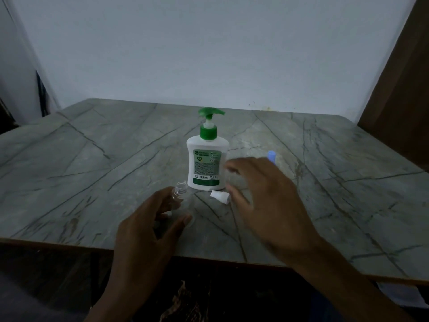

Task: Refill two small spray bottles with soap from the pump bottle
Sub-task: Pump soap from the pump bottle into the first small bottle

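Observation:
A white pump bottle point(205, 162) with a green pump head stands upright in the middle of the table. Just in front of it, my left hand point(148, 228) grips a small clear spray bottle point(180, 191) with an open threaded neck. A white spray cap point(219, 196) lies on its side on the table, right of that bottle. My right hand point(262, 196) hovers over the table beside the pump bottle, fingers spread and blurred, holding nothing. Behind it peeks the blue cap of a second spray bottle point(271, 156); its body is hidden.
The grey marble-patterned table point(92, 159) stretches wide to both sides, its front edge close to me. A pale wall rises behind it. A brown wooden panel point(404, 89) stands at the far right.

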